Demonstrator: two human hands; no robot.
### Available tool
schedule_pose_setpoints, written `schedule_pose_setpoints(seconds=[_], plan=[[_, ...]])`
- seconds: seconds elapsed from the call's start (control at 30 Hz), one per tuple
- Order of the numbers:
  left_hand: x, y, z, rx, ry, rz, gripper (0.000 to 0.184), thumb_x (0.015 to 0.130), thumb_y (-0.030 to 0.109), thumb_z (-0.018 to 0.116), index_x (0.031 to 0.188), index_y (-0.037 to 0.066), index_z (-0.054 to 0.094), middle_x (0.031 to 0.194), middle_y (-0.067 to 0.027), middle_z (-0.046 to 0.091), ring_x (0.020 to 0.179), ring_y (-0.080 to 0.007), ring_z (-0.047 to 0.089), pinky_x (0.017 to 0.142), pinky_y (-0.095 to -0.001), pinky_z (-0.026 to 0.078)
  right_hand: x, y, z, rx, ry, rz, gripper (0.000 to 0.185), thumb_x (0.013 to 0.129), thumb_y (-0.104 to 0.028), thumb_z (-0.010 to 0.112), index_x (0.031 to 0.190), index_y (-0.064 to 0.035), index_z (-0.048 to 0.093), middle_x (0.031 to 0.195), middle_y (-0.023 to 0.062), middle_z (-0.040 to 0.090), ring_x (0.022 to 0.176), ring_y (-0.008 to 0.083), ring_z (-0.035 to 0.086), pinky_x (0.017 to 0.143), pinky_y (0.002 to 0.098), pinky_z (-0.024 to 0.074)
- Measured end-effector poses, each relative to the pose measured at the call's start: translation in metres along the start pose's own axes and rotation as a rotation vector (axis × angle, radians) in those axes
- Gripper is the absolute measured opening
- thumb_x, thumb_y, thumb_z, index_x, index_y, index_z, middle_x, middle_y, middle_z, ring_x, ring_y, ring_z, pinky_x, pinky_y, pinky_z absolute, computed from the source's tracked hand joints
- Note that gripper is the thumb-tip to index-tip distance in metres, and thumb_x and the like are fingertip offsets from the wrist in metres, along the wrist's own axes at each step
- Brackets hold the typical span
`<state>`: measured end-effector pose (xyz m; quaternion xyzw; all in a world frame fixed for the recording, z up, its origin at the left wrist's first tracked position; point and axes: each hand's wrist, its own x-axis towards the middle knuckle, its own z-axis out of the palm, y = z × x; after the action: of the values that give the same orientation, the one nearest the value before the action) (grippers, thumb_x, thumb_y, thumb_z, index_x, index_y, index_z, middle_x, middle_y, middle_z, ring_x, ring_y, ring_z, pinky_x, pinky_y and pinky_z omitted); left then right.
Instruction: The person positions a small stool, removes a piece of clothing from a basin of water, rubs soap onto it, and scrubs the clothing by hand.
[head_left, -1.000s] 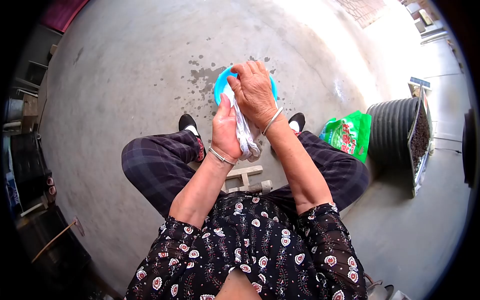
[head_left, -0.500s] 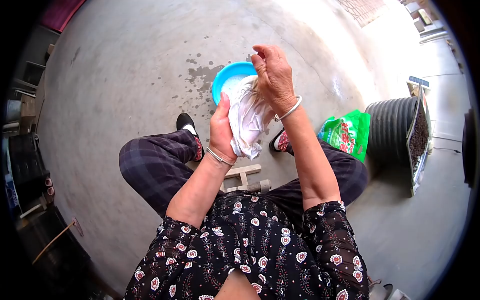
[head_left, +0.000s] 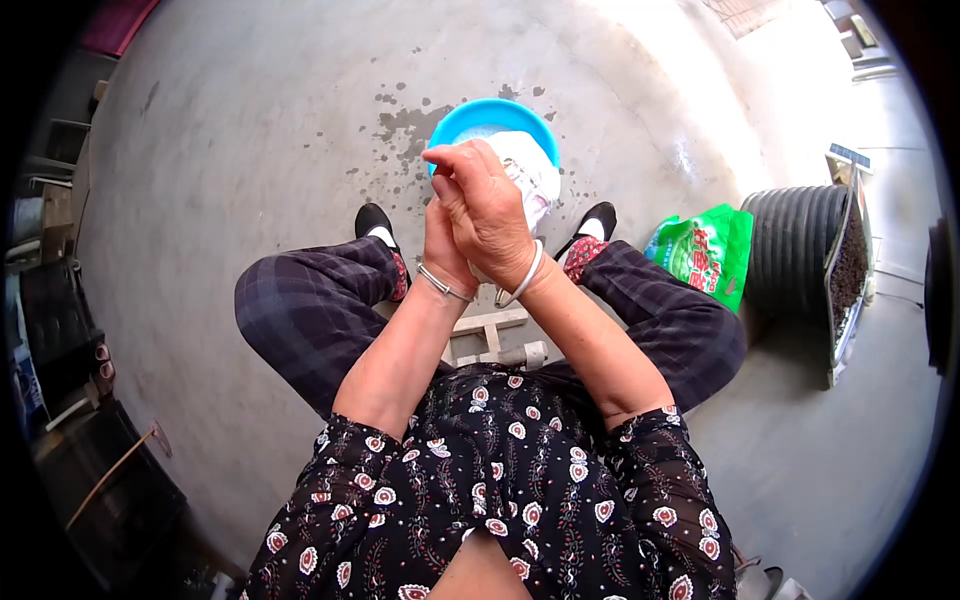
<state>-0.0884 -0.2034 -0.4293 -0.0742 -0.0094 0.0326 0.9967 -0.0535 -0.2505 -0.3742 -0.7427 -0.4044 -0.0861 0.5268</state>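
Note:
A wet white cloth (head_left: 535, 170) hangs from my hands over the near rim of a round blue basin (head_left: 492, 108). My left hand (head_left: 443, 243) is closed on the cloth, its fingers mostly hidden behind the other hand. Crossing over it, my right hand (head_left: 488, 205) is curled with thumb and fingers drawn together; the cloth comes out from beneath its far side. Whitish water shows inside the basin. Each wrist wears a silver-coloured bangle.
Wet spots (head_left: 405, 130) mark the concrete floor by the basin. A green packet (head_left: 715, 255) lies right of my knee, beside a black ribbed drum (head_left: 795, 240). Between my legs is a wooden frame (head_left: 492, 330). Dark objects line the left side.
My right hand has moved left and down, from beside the basin to across my left hand. The cloth has swung up and right, now mostly hidden behind my hands.

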Motion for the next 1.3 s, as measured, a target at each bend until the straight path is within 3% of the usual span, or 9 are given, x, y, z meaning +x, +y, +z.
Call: schedule_pose_setpoints(seconds=[0.13, 0.3, 0.5, 0.73, 0.83, 0.93, 1.0, 1.17, 1.3], plan=[[0.010, 0.011, 0.023, 0.098, 0.108, -0.055, 0.060, 0.093, 0.048, 0.029, 0.125, -0.002, 0.039, 0.121, -0.0179, 0.050, 0.110, -0.0298, 0.051, 0.096, -0.0407, 0.041, 0.002, -0.010, -0.035, 0.083, 0.164, 0.201, 0.008, 0.079, -0.002, 0.061, 0.085, -0.0010, 0.056, 0.076, 0.0106, 0.056, 0.064, 0.0205, 0.056, 0.058, 0.0278, 0.0445], [0.020, 0.014, 0.026, 0.253, 0.207, 0.056, 0.065, 0.092, 0.050, 0.027, 0.128, -0.003, 0.035, 0.127, -0.0202, 0.045, 0.115, -0.0348, 0.046, 0.098, -0.0479, 0.037, -0.064, -0.033, -0.041, -0.075, -0.144, 0.395, 0.021, 0.070, -0.003, 0.069, 0.085, -0.0025, 0.055, 0.076, 0.0083, 0.057, 0.062, 0.0188, 0.057, 0.055, 0.0279, 0.0450], [0.023, 0.015, 0.036, 0.306, 0.235, 0.137, 0.064, 0.092, 0.049, 0.026, 0.128, -0.003, 0.036, 0.128, -0.0198, 0.043, 0.117, -0.0363, 0.044, 0.099, -0.0508, 0.035, -0.086, -0.013, -0.005, -0.192, 0.167, 0.411, 0.024, 0.071, -0.001, 0.067, 0.093, -0.0017, 0.057, 0.079, 0.0099, 0.059, 0.067, 0.0183, 0.057, 0.061, 0.0267, 0.0461], [0.024, 0.033, 0.044, 0.316, 0.236, 0.186, 0.056, 0.092, 0.049, 0.030, 0.116, 0.002, 0.047, 0.110, -0.0144, 0.055, 0.098, -0.0297, 0.055, 0.084, -0.0442, 0.046, -0.082, 0.008, -0.007, 0.262, 0.102, 0.628, 0.003, 0.081, -0.002, 0.059, 0.084, -0.0007, 0.058, 0.072, -0.0003, 0.057, 0.066, 0.0046, 0.049, 0.061, 0.0204, 0.0417], [0.024, 0.037, 0.045, 0.341, 0.225, 0.207, 0.053, 0.092, 0.048, 0.033, 0.114, 0.002, 0.048, 0.107, -0.0134, 0.056, 0.095, -0.0283, 0.056, 0.081, -0.0419, 0.047, -0.076, 0.001, -0.013, 0.461, 0.050, 0.722, 0.010, 0.078, -0.002, 0.060, 0.087, -0.0011, 0.056, 0.076, 0.0037, 0.058, 0.069, 0.0096, 0.054, 0.063, 0.0237, 0.0441], [0.026, 0.037, 0.044, 0.361, 0.230, 0.239, 0.052, 0.091, 0.047, 0.035, 0.115, 0.002, 0.047, 0.108, -0.0139, 0.055, 0.097, -0.0289, 0.055, 0.083, -0.0426, 0.046, -0.071, -0.009, -0.003, 0.017, 0.002, 0.422, 0.019, 0.073, -0.002, 0.063, 0.090, -0.0012, 0.054, 0.081, 0.0096, 0.058, 0.073, 0.0200, 0.058, 0.066, 0.0290, 0.0460], [0.026, 0.032, 0.045, 0.399, 0.254, 0.272, 0.056, 0.092, 0.046, 0.035, 0.121, 0.000, 0.043, 0.116, -0.0167, 0.053, 0.106, -0.0323, 0.052, 0.092, -0.0467, 0.041, -0.070, -0.007, 0.012, -0.118, 0.081, 0.462, 0.028, 0.067, -0.003, 0.065, 0.092, -0.0007, 0.053, 0.084, 0.0143, 0.057, 0.075, 0.0293, 0.058, 0.067, 0.0334, 0.0464], [0.025, 0.038, 0.054, 0.364, 0.181, 0.281, 0.051, 0.091, 0.044, 0.038, 0.116, 0.001, 0.046, 0.110, -0.0147, 0.055, 0.100, -0.0294, 0.054, 0.087, -0.0442, 0.044, -0.058, 0.018, 0.022, 0.124, 0.216, 0.576, 0.016, 0.075, -0.004, 0.063, 0.088, 0.0002, 0.054, 0.072, 0.0059, 0.056, 0.065, 0.0147, 0.054, 0.060, 0.0275, 0.0444], [0.029, 0.060, 0.044, 0.438, 0.143, 0.314, 0.045, 0.091, 0.043, 0.040, 0.110, 0.003, 0.049, 0.102, -0.0118, 0.057, 0.092, -0.0251, 0.056, 0.082, -0.0408, 0.046, -0.047, 0.003, -0.026, 0.756, 0.035, 0.963, 0.005, 0.082, -0.009, 0.061, 0.080, -0.0088, 0.056, 0.067, -0.0032, 0.055, 0.049, 0.0005, 0.041, 0.042, 0.0143, 0.0280]])
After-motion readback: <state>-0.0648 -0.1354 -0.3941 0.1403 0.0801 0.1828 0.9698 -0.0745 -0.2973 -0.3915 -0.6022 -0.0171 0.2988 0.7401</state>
